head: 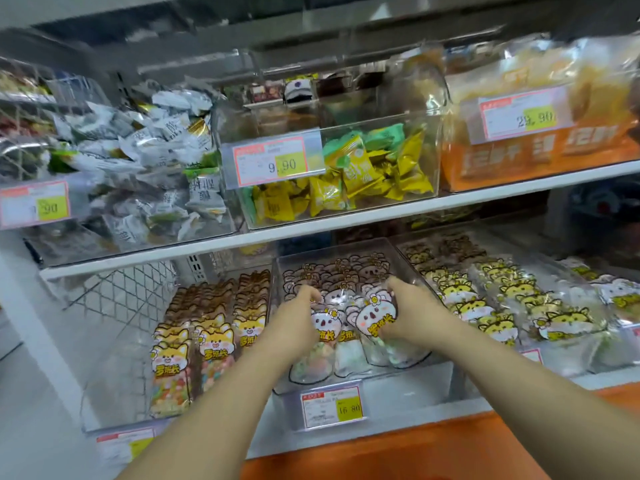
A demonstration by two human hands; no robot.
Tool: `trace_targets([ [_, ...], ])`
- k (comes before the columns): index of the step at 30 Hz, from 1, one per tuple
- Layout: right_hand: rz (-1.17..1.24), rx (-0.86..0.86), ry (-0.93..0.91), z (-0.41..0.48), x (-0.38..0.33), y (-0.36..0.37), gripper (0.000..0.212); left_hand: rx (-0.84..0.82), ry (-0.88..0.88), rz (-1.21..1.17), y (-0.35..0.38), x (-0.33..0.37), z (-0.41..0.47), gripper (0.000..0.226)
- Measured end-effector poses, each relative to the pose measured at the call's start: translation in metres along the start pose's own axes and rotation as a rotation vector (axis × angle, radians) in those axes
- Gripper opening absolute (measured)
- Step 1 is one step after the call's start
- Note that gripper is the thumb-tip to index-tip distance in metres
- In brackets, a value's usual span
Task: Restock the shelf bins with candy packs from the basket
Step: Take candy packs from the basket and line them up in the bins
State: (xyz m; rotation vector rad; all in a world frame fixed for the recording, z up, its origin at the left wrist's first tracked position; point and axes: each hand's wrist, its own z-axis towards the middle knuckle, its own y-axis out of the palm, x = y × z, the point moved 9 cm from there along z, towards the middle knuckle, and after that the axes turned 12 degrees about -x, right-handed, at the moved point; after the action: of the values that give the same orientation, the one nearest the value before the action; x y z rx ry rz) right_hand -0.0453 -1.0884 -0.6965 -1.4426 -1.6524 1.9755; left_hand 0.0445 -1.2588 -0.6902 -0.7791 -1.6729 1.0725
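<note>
Nearest us: 16.80 price tag on the front of a clear bin, lower shelf. Both our hands are inside it. Our right hand grips the front koala pack w/ curled fingers. Our left hand curls over the koala candy packs beside it; grip unclear. Fox packs fill the bin to the left, yellow cat packs to the right. Above: yellow-green candies.

Upper shelf, white-edged: grey-white candy bin, yellow-green candy bin, orange pack, side by side. Lower shelf, orange-fronted: fox-pack bin, koala-pack bin, cat-pack bin, all clear.
</note>
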Motion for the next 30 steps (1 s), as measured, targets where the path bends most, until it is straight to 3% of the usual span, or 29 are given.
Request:
trace_targets([
  [5,-0.300,0.004,0.020,0.009,0.000,0.014,0.066,0.053,-0.020,0.767,0.004,0.018,0.001,0.045],
  [9,-0.493,0.035,0.013,0.007,-0.002,0.020,0.064,0.051,-0.088,0.818,0.012,0.007,0.001,0.065],
  [12,-0.560,0.049,0.019,0.004,-0.005,0.020,0.056,0.154,-0.007,0.844,0.015,0.022,-0.008,0.063],
  [15,-0.672,0.090,0.009,0.001,-0.013,0.016,0.054,0.184,0.130,0.785,0.021,0.041,-0.015,0.046],
  [20,-0.717,0.076,-0.110,0.000,-0.032,0.016,0.038,-0.006,0.152,0.364,0.033,0.022,-0.015,0.006],
  [24,-0.512,-0.083,-0.266,0.003,-0.047,0.034,0.031,-0.029,0.141,0.134,0.035,0.007,-0.012,0.023],
  [28,-0.425,-0.090,-0.268,0.007,-0.052,0.026,0.029,0.119,0.134,0.037,0.024,0.004,-0.017,0.041],
  [30,-0.338,-0.126,-0.265,0.010,-0.050,0.027,0.028,0.090,0.148,0.034,0.027,0.010,-0.016,0.049],
])
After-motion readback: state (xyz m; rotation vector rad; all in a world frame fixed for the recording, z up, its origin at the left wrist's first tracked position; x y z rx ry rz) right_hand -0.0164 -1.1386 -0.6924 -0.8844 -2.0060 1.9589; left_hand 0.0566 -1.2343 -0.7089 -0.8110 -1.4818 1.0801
